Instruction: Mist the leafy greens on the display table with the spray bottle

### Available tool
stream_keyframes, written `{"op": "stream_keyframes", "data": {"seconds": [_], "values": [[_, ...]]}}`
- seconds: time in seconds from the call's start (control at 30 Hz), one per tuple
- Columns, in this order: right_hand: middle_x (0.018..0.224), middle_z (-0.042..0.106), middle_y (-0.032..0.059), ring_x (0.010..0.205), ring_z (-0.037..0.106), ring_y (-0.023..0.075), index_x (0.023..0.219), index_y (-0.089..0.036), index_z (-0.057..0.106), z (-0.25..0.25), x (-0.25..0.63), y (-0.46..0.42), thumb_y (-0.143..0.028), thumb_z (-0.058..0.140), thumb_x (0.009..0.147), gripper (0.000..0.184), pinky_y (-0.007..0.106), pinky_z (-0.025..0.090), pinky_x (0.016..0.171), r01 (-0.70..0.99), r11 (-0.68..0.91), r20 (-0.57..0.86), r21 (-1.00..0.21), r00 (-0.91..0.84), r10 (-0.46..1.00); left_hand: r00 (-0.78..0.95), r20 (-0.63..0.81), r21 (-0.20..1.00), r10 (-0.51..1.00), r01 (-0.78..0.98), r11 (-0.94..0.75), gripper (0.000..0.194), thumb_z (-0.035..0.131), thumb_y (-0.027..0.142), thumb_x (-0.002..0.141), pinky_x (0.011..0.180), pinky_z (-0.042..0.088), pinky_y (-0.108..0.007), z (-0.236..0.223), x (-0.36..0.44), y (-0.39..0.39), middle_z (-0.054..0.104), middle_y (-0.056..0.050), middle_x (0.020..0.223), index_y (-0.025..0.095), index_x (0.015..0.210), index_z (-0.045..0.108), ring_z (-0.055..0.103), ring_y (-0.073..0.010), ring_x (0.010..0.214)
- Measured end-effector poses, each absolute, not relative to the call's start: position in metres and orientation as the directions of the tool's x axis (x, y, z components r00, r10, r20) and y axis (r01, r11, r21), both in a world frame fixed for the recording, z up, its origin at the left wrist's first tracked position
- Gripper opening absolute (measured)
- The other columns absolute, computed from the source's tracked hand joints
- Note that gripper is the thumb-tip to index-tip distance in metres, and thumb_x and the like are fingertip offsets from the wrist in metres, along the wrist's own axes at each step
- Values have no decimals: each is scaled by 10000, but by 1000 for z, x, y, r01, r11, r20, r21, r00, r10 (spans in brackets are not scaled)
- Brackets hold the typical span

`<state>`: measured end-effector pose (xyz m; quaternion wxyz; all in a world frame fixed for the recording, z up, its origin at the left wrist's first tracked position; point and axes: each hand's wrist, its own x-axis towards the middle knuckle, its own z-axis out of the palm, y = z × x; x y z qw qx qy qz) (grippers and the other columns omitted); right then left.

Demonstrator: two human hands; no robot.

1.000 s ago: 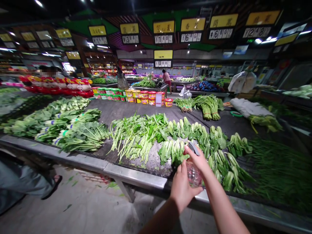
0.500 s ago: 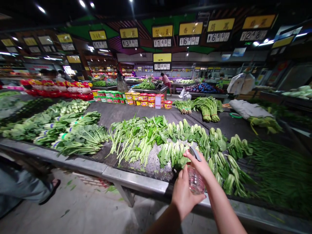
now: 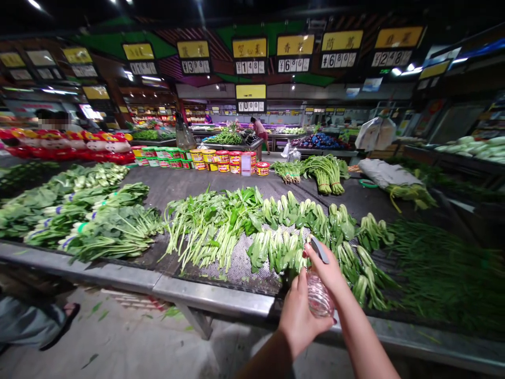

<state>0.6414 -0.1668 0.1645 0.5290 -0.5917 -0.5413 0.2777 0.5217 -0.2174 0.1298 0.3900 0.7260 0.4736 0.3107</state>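
Bottle [image 3: 321, 298], clear w/ grey top [image 3: 319, 250], was held: L hand [image 3: 300, 318] curled fingers round body, R hand [image 3: 328, 268] gripped nr top. Leafy greens [image 3: 275, 250] lay beyond.

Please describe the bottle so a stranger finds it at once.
Start at the long vegetable stand. Near its metal edge, right of picture centre, the left hand and right hand hold the bottle. Unlike the greens beyond, it is clear, ridged and grey on top.

bottle [image 3: 319, 296] partly hidden, trousers [image 3: 29, 322] cut off
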Motion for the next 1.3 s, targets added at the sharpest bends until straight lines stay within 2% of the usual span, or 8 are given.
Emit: {"op": "stream_keyframes", "data": {"seconds": [0.13, 0.27, 0.37, 0.53, 0.8, 0.97, 1.2, 1.3], "values": [[638, 589, 19, 605, 532, 178, 662, -206, 564, 159, 648, -167, -586, 506, 764, 398, 315, 436, 616, 387, 143, 260, -911, 269, 927, 384, 61, 861, 921, 446, -243, 1103, 801, 318, 459, 1031, 364, -373, 126, 525, -217, 425, -161, 1337, 108, 1399, 263, 456, -311, 1187], [622, 595, 8, 607, 550, 186, 817, -194, 623, 151, 655, -167, -579, 507, 763, 406, 322, 451, 630, 367, 102, 216, -925, 286, 933, 411, 47, 864, 911, 442, -243, 1102, 802, 316, 456, 1035, 361, -360, 123, 529, -217, 434, -159, 1329, 105, 1397, 270, 452, -306, 1192], [736, 650, 31, 689, 596, 204, 935, -191, 636, 149, 660, -168, -576, 525, 748, 442, 329, 469, 661, 329, 84, 193, -940, 313, 930, 418, 48, 867, 907, 433, -246, 1107, 806, 318, 458, 1046, 347, -351, 124, 533, -218, 438, -157, 1327, 104, 1400, 267, 440, -303, 1203], [884, 677, 63, 795, 617, 227, 950, -191, 652, 150, 670, -172, -578, 551, 726, 459, 331, 480, 674, 309, 104, 216, -945, 352, 911, 445, 40, 871, 894, 422, -249, 1129, 822, 327, 454, 1050, 342, -363, 129, 541, -218, 426, -160, 1341, 108, 1406, 258, 425, -309, 1214], [684, 628, 27, 667, 574, 192, 863, -179, 649, 147, 685, -185, -556, 524, 764, 409, 312, 452, 652, 371, 48, 202, -927, 388, 899, 487, 13, 877, 874, 414, -244, 1143, 825, 313, 452, 1065, 319, -358, 121, 555, -224, 406, -171, 1362, 94, 1411, 243, 413, -310, 1230], [623, 590, 2, 601, 547, 185, 981, -164, 636, 143, 693, -192, -572, 517, 762, 479, 313, 443, 626, 354, 14, 167, -935, 405, 899, 516, 1, 887, 857, 396, -239, 1142, 831, 297, 437, 1047, 339, -340, 119, 562, -228, 435, -164, 1337, 88, 1404, 259, 435, -303, 1207], [855, 676, 52, 791, 616, 212, 944, -186, 649, 142, 699, -201, -541, 551, 757, 412, 329, 461, 752, 290, 21, 154, -957, 441, 884, 530, -10, 883, 848, 402, -241, 1141, 825, 276, 429, 1055, 320, -343, 122, 567, -233, 425, -158, 1352, 105, 1406, 261, 417, -315, 1221], [888, 680, 60, 807, 624, 217, 887, -190, 654, 141, 700, -201, -535, 558, 755, 381, 342, 465, 773, 261, 33, 148, -965, 436, 887, 525, -12, 874, 851, 419, -246, 1130, 819, 282, 440, 1059, 313, -345, 122, 568, -234, 420, -159, 1358, 105, 1406, 261, 413, -313, 1227]]}}
